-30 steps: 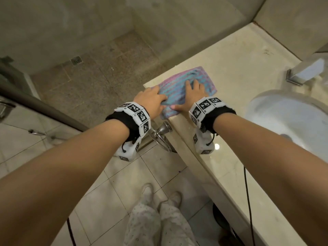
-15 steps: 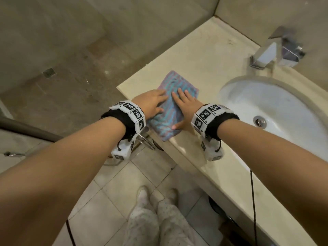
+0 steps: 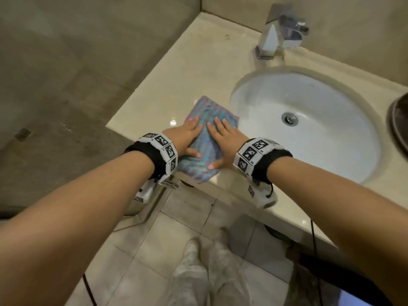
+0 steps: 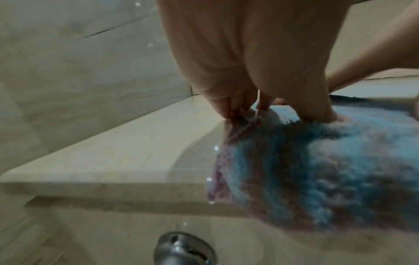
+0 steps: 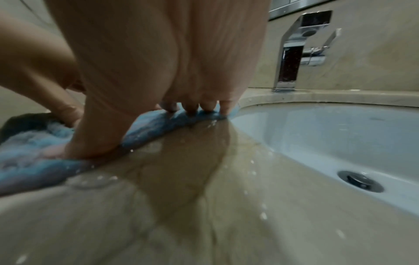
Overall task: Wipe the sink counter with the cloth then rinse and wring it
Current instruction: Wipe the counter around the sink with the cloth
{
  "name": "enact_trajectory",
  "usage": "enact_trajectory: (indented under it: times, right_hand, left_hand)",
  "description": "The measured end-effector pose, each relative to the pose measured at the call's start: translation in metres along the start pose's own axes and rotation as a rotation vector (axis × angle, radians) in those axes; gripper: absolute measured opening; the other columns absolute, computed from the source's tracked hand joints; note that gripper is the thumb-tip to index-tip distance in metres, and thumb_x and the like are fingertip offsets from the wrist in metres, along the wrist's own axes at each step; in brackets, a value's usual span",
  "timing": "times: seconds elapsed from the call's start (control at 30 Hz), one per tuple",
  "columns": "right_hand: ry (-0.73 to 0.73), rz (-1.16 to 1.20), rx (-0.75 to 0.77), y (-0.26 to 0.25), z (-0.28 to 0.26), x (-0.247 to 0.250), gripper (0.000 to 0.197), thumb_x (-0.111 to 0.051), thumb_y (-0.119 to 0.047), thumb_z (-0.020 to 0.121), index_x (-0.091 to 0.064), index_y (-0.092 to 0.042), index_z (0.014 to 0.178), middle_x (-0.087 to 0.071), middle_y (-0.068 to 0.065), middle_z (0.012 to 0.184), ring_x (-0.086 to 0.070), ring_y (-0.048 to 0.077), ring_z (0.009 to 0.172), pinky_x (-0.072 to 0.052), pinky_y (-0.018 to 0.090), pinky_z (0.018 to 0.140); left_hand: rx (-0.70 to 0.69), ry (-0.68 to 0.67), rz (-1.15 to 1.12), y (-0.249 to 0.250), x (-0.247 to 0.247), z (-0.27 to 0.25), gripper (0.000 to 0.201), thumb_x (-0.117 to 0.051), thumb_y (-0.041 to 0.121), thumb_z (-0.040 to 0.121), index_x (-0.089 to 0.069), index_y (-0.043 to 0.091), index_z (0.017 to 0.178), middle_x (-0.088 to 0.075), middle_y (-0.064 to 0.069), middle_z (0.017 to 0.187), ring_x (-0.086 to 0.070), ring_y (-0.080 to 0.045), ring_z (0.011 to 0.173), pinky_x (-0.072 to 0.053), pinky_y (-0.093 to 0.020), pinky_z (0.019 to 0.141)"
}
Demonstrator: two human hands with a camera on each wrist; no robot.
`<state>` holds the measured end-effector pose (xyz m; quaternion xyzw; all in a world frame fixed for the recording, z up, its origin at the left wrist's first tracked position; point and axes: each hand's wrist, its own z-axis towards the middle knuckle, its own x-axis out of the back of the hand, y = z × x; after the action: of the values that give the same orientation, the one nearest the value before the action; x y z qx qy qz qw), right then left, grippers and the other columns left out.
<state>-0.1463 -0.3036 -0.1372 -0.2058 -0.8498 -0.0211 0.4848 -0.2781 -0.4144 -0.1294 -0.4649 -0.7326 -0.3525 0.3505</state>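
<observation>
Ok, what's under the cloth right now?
The cloth lies on the beige counter, its near corner hanging over the front edge. Both the left hand and right hand press flat on top. The counter beneath it is covered, so unseen.

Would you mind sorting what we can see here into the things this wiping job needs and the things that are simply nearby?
Part of the job:
- cloth, pressed flat by the left hand and the right hand
- counter
- sink basin and tap, for rinsing later

Just nearby:
- dark round object at the right edge, cut off
- metal knob below the counter edge
</observation>
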Motion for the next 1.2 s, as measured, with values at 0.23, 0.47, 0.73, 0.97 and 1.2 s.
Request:
enact_trajectory:
  times: [0.23,0.47,0.73,0.97,1.2]
  right_hand:
    - [0.029,0.063,-0.102,0.010,-0.040,-0.026,0.121,-0.065,-0.063,0.072,0.016,-0.018,0.149,0.021,0.007,0.157,0.013,0.027,0.147,-0.002,0.046,0.119]
    - [0.027,0.087,-0.178,0.032,-0.089,-0.051,0.117,-0.062,-0.062,0.074,0.016,-0.018,0.149,0.014,0.010,0.159,0.004,0.026,0.148,0.005,0.052,0.117]
    - [0.029,0.022,-0.217,0.073,-0.160,-0.085,0.110,-0.056,-0.064,0.078,0.012,-0.015,0.150,0.009,0.011,0.159,0.003,0.026,0.148,0.004,0.056,0.115]
    - [0.048,0.024,-0.301,0.118,-0.221,-0.118,0.105,-0.049,-0.066,0.080,0.014,-0.018,0.149,0.015,0.010,0.159,0.010,0.024,0.148,0.002,0.058,0.114]
    - [-0.011,0.117,-0.432,0.164,-0.275,-0.144,0.110,-0.052,-0.069,0.077,0.019,-0.024,0.148,0.023,0.010,0.157,0.016,0.027,0.147,0.006,0.061,0.113]
  left_hand:
    - [-0.109,-0.022,0.052,0.032,-0.011,0.001,0.096,-0.061,0.042,0.084,0.000,0.007,0.150,0.009,-0.015,0.158,0.003,-0.025,0.148,-0.017,-0.037,0.120]
    - [-0.186,-0.028,0.066,0.081,-0.023,0.002,0.097,-0.060,0.040,0.085,0.003,0.005,0.149,0.012,-0.018,0.157,0.007,-0.027,0.147,-0.007,-0.035,0.122]
    - [-0.203,-0.058,0.098,0.170,-0.041,-0.002,0.096,-0.060,0.040,0.086,0.003,0.003,0.149,0.011,-0.018,0.157,0.011,-0.030,0.146,-0.006,-0.037,0.121]
    - [-0.267,-0.091,0.156,0.251,-0.052,0.007,0.095,-0.055,0.041,0.089,0.007,0.001,0.148,0.014,-0.018,0.157,0.011,-0.030,0.146,-0.002,-0.035,0.119]
    - [-0.349,-0.094,0.218,0.329,-0.060,0.023,0.097,-0.054,0.045,0.088,0.007,-0.003,0.147,0.015,-0.025,0.155,0.014,-0.035,0.145,0.003,-0.036,0.119]
